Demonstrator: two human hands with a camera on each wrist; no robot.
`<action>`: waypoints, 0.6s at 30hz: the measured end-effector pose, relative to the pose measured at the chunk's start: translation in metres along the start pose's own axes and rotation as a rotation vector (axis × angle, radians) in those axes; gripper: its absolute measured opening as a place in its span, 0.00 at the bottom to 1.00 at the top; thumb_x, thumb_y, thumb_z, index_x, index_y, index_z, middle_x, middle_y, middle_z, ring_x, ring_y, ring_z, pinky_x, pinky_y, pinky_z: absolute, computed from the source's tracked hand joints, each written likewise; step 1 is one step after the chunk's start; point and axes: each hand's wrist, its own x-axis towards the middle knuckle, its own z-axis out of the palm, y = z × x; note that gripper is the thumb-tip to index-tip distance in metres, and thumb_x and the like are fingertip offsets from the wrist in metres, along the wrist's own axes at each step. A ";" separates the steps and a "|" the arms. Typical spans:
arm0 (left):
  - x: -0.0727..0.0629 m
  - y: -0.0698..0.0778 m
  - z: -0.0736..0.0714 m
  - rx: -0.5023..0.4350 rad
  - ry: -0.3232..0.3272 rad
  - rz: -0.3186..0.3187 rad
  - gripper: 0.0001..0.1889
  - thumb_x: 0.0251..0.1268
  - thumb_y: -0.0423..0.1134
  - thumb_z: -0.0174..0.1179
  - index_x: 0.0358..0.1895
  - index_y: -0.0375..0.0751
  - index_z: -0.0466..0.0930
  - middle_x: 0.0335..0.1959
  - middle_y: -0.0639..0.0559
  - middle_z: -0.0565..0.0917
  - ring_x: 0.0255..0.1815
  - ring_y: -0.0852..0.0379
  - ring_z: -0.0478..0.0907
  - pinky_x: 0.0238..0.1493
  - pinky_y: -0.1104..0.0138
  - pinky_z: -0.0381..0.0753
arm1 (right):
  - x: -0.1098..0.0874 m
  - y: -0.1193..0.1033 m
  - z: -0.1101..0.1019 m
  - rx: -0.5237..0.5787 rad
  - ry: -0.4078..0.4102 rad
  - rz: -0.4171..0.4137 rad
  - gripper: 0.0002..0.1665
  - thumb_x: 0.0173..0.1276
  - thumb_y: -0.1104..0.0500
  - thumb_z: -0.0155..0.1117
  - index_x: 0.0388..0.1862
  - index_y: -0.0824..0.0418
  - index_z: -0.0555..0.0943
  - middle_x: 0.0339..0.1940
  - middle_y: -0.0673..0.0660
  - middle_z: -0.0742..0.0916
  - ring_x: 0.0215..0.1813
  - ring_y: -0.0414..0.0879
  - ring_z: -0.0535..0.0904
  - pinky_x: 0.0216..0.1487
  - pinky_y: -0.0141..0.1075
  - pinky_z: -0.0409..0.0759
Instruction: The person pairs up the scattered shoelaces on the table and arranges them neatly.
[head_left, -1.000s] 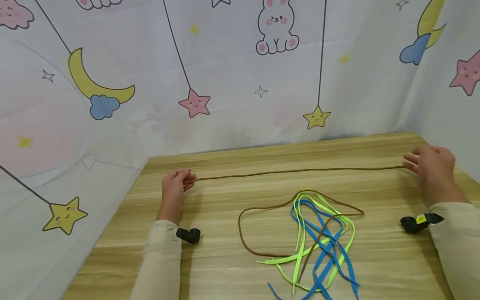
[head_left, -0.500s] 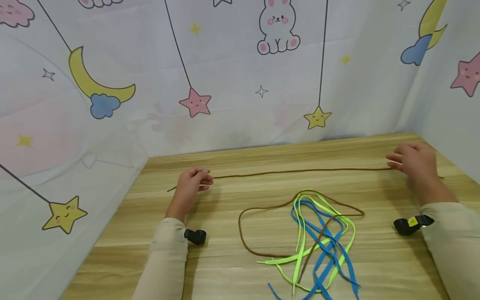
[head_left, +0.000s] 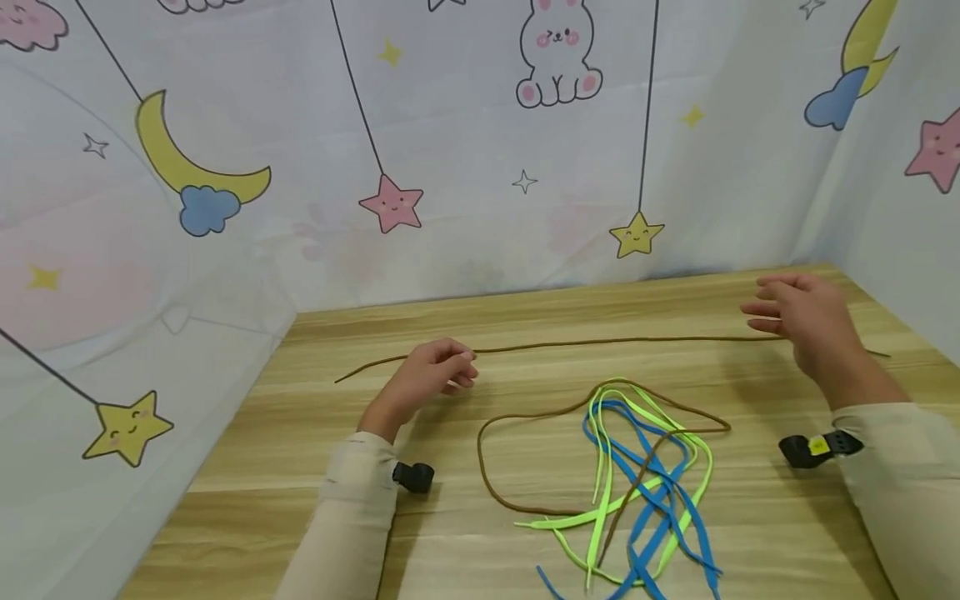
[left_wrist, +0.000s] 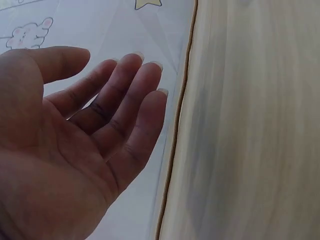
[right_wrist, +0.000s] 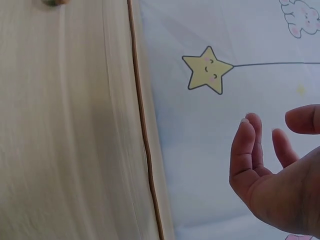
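Note:
One brown shoelace (head_left: 600,342) stretches nearly straight across the far part of the wooden table, both its ends lying loose. Over its left part, my left hand (head_left: 435,371) has relaxed fingers and holds nothing; the left wrist view shows the bare palm (left_wrist: 60,160). Near the lace's right end hovers my right hand (head_left: 806,321), fingers spread and bent a little, thumb apart, nothing between them. Nearer to me lies a loose pile: a second brown lace (head_left: 482,454), a blue lace (head_left: 697,525) and yellow-green laces (head_left: 705,475), crossing each other.
Wood-grain table (head_left: 247,467) with a white cartoon-print curtain (head_left: 465,167) hanging behind its far edge and along the sides. A small black camera sits on the left wrist (head_left: 416,477) and another on the right wrist (head_left: 802,450). The lace pile takes up the front middle.
Both hands have let go of the straight brown lace's ends and moved inward, the left to the right, the right to the left and up. The lace and the pile stay put.

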 end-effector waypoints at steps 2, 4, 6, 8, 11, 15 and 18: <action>-0.001 0.002 0.004 0.060 -0.027 0.007 0.19 0.78 0.45 0.54 0.58 0.33 0.77 0.46 0.40 0.84 0.46 0.45 0.82 0.51 0.54 0.82 | -0.002 -0.001 0.004 -0.007 -0.020 -0.009 0.11 0.79 0.49 0.53 0.53 0.52 0.72 0.51 0.49 0.74 0.39 0.30 0.84 0.42 0.30 0.84; -0.002 0.005 0.008 0.151 -0.055 0.015 0.17 0.78 0.45 0.55 0.56 0.36 0.79 0.44 0.44 0.84 0.44 0.46 0.82 0.49 0.56 0.82 | -0.003 -0.001 0.007 -0.033 -0.039 -0.024 0.11 0.79 0.49 0.52 0.53 0.51 0.72 0.51 0.50 0.74 0.40 0.30 0.84 0.41 0.30 0.84; -0.003 0.008 0.011 0.265 -0.078 0.027 0.15 0.77 0.46 0.56 0.53 0.40 0.81 0.41 0.49 0.84 0.42 0.49 0.82 0.45 0.58 0.81 | -0.004 -0.002 0.011 -0.056 -0.047 -0.044 0.11 0.80 0.49 0.52 0.53 0.51 0.72 0.53 0.52 0.74 0.39 0.29 0.84 0.41 0.30 0.84; -0.004 0.011 0.014 0.360 -0.111 0.027 0.12 0.75 0.47 0.57 0.49 0.44 0.83 0.39 0.53 0.83 0.39 0.52 0.81 0.41 0.59 0.80 | -0.005 -0.002 0.015 -0.072 -0.059 -0.060 0.11 0.80 0.48 0.51 0.54 0.52 0.72 0.54 0.53 0.74 0.39 0.29 0.83 0.41 0.30 0.84; -0.005 0.014 0.019 0.423 -0.184 0.015 0.10 0.74 0.47 0.59 0.44 0.46 0.84 0.36 0.53 0.83 0.35 0.54 0.80 0.36 0.60 0.80 | -0.007 -0.004 0.021 -0.100 -0.073 -0.076 0.13 0.80 0.48 0.50 0.54 0.54 0.72 0.56 0.55 0.73 0.40 0.29 0.83 0.40 0.30 0.84; -0.006 0.015 0.025 0.407 -0.278 -0.024 0.08 0.70 0.46 0.64 0.40 0.46 0.84 0.32 0.51 0.84 0.32 0.52 0.81 0.35 0.60 0.81 | -0.010 -0.007 0.029 -0.132 -0.100 -0.088 0.16 0.81 0.49 0.49 0.55 0.58 0.72 0.57 0.55 0.74 0.40 0.30 0.83 0.42 0.31 0.84; -0.006 0.015 0.029 0.405 -0.312 -0.039 0.06 0.68 0.43 0.67 0.38 0.45 0.84 0.32 0.51 0.84 0.30 0.52 0.82 0.34 0.61 0.81 | -0.013 -0.008 0.035 -0.154 -0.114 -0.098 0.18 0.81 0.48 0.48 0.56 0.60 0.72 0.59 0.56 0.74 0.41 0.31 0.83 0.43 0.31 0.84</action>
